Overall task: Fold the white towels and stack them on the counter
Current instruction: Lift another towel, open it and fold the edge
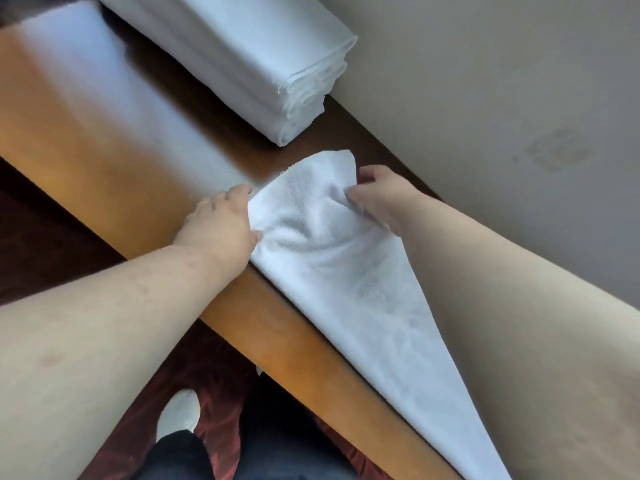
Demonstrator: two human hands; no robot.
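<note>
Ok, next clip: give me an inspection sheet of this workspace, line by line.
Surface: glossy wooden counter, against a wall.
Job's things: loose white towel lying along the counter; stack of folded towels beyond it.
Clutter: nothing seen.
Grips: left hand pinches the towel's left edge; right hand pinches its right edge.
Cables: nothing seen.
Surroundings: beige wall with a smudge; dark red floor, a white shoe.

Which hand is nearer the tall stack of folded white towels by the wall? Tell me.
Right, narrowly. The right hand grips the loose white towel just below the stack of folded white towels; the left hand grips the towel's other edge, slightly farther off.
</note>
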